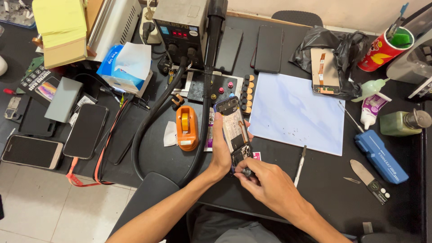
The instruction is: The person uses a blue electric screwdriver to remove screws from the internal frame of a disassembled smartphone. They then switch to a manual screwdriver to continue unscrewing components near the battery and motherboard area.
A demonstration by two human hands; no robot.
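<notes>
My left hand (pixel 221 148) grips an opened smartphone (pixel 234 130) by its left edge, back cover off, circuit boards showing. It is held above the front middle of the black desk (pixel 315 180). My right hand (pixel 265 182) pinches a small dark-tipped tool (pixel 246 171) against the phone's lower end. Both forearms come in from the bottom edge.
A pale blue work mat (pixel 292 112) lies right of the phone, a metal pry tool (pixel 300 165) beside it. An orange tape dispenser (pixel 186 128) and a black hot-air hose (pixel 202 117) sit left. Several phones (pixel 85 130) lie at far left; a blue box (pixel 380 155), bottles and a knife at right.
</notes>
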